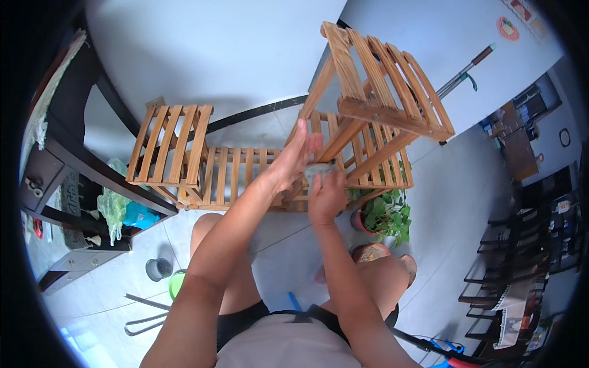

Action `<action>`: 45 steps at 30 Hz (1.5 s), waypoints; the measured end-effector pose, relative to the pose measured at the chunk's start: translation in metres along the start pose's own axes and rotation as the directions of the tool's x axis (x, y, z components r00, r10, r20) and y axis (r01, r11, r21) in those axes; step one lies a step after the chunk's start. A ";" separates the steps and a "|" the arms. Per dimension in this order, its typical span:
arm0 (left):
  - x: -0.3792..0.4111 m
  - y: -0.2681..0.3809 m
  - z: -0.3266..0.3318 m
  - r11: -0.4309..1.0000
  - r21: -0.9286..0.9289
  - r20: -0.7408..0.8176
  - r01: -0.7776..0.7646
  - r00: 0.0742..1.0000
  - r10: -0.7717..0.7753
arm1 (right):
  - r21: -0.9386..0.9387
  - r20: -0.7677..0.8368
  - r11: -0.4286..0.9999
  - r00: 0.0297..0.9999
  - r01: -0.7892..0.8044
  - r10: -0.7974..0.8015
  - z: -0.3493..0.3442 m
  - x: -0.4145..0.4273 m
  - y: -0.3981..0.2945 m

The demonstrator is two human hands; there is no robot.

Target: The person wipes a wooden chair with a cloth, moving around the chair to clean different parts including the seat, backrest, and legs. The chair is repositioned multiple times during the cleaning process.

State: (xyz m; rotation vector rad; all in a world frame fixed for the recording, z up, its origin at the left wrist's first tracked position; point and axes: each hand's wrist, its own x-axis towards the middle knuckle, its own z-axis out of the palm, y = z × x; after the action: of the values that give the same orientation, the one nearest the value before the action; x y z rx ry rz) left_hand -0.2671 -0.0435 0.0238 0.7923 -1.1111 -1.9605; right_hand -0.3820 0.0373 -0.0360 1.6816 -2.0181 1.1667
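Note:
A slatted wooden plant stand stands before me, with a raised top shelf, a lower left shelf and low slats between. Beside the upright struts under the top shelf, my left hand is held up with its fingers extended and spread. My right hand pinches a pale grey, crumpled cloth-like piece against the base of a strut. Blur hides the exact outline of this piece, and I cannot tell whether the left fingers touch it.
A potted leafy plant stands under the stand's right end. Dark furniture with plastic bags is at left. A grey pot, a green bowl and metal tongs lie on the tiles. Dark chairs line the right.

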 end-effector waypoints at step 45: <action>0.005 -0.005 0.026 0.909 0.362 0.088 -0.205 0.979 0.185 | -0.004 0.077 0.985 0.982 -0.175 0.175 -0.035 -0.015 0.088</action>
State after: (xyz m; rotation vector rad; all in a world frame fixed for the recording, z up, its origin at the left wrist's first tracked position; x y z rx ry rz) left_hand -0.2918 -0.0340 0.0299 0.7901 -1.5587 -1.6338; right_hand -0.4682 0.0726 -0.0593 1.5999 -2.2519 1.1758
